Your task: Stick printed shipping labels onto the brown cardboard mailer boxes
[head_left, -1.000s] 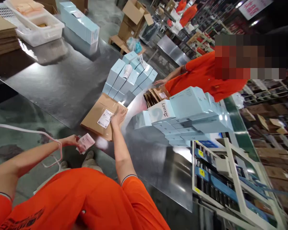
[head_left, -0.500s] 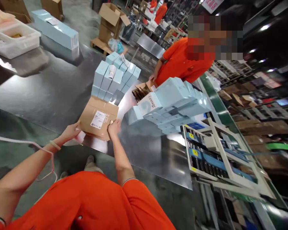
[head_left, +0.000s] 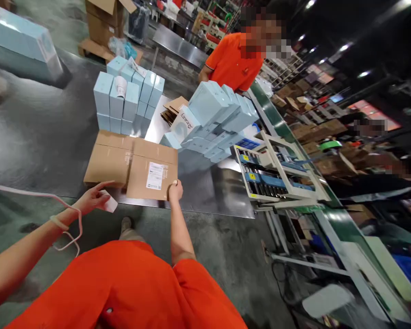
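A flattened cardboard carton [head_left: 140, 178] with a white printed label [head_left: 155, 176] lies at the table's near edge. My right hand [head_left: 176, 189] grips its right edge, thumb on top. Just to its left sits a pile of flat brown cartons [head_left: 108, 157], which the labelled one slightly overlaps. My left hand [head_left: 93, 198] is off the front edge, below that pile. White paper slips [head_left: 108, 201] are pinched in it, with the index finger stretched out above them. Whether it is one slip or a small stack I cannot tell.
Light blue boxes [head_left: 130, 100] stand grouped behind the cartons, and more blue boxes [head_left: 212, 119] are stacked to the right. A person in orange [head_left: 234, 59] stands across the metal table [head_left: 37, 137]. A roller conveyor [head_left: 267, 178] borders its right end. A pale cord [head_left: 37, 194] hangs at left.
The labelled carton has moved right in my right hand, and the pile of cartons now shows beside it. My left hand has let go of the carton. The view has shifted to the right.
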`<state>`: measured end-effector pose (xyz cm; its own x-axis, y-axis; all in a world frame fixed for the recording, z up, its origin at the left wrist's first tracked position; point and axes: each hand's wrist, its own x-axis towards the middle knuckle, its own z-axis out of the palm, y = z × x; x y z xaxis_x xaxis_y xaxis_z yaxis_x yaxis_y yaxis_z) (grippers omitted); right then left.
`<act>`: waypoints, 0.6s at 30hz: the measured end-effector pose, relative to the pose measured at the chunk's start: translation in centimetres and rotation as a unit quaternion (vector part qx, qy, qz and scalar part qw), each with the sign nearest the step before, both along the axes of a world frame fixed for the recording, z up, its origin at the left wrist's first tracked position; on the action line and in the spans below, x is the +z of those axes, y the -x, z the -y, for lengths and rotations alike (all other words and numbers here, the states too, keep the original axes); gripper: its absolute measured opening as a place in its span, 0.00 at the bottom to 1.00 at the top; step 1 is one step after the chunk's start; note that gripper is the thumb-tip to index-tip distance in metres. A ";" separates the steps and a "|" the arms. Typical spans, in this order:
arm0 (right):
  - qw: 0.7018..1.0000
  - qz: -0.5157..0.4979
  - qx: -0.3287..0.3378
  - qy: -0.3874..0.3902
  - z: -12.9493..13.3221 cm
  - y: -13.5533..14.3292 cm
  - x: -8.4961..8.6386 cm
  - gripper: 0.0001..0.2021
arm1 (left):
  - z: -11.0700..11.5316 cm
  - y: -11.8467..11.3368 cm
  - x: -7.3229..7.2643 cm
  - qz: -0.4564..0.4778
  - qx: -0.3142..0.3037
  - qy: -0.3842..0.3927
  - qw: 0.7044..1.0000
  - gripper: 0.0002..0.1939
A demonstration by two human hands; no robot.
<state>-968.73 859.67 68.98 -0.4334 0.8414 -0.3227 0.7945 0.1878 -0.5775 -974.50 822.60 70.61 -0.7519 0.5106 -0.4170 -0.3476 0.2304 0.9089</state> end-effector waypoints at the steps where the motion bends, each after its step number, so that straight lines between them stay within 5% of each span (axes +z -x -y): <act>1: 1.000 0.008 -0.023 -0.008 -2.0 -2.4 0.4 0.21 | 0.1 -0.5 0.1 0.007 0.003 -0.008 1.000 0.48; 5: 0.994 0.034 -0.091 -0.038 -7.5 -8.6 2.6 0.24 | 0.0 -1.3 0.9 0.045 -0.015 -0.028 0.998 0.35; 8: 0.995 0.007 -0.067 -0.075 -6.6 -8.3 3.5 0.33 | -1.0 -2.1 1.7 0.067 -0.008 -0.064 0.996 0.39; 11: 0.987 -0.078 0.139 0.000 0.0 -5.6 2.1 0.32 | -2.3 -3.5 2.7 0.090 0.071 -0.104 0.988 0.36; 14: 0.877 -0.168 0.389 0.227 9.5 -3.9 -1.1 0.23 | -2.8 -4.1 3.4 0.140 0.187 -0.136 0.963 0.28; 16: 0.819 -0.188 0.433 0.327 14.6 -3.9 -3.0 0.11 | -2.3 -3.8 3.3 0.159 0.259 -0.150 0.941 0.24; 18: 0.810 -0.191 0.423 0.359 17.4 -4.2 -4.2 0.09 | -1.2 -3.2 2.6 0.161 0.333 -0.151 0.917 0.20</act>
